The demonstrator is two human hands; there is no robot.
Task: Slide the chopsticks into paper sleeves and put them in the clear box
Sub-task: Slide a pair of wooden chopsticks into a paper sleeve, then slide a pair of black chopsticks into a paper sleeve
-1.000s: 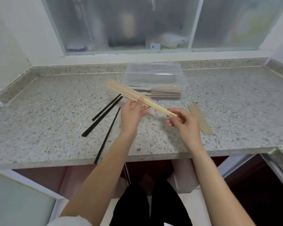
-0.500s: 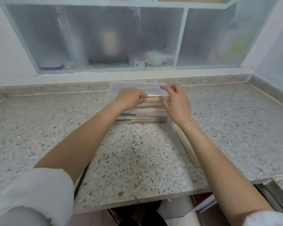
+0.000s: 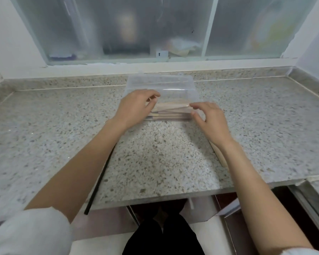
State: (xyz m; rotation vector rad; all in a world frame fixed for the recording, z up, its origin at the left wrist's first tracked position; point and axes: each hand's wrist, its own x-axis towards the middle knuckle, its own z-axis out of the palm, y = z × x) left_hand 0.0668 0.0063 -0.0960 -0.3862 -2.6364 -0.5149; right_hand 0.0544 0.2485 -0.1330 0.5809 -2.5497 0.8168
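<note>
Two hands lower a sleeved chopstick pair into the clear box on the counter. Left hand and right hand pinch its ends with curled fingers. Laying it level atop the stack should prevent snagging.

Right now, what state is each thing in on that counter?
clear box: open, holding sleeved chopsticks
sleeved chopsticks: lying in box, gripped at both ends
left hand: gripping one end
right hand: pinching other end
black chopstick: bare, on counter, overhanging the edge

Left hand and right hand extended, fingers curled.
</note>
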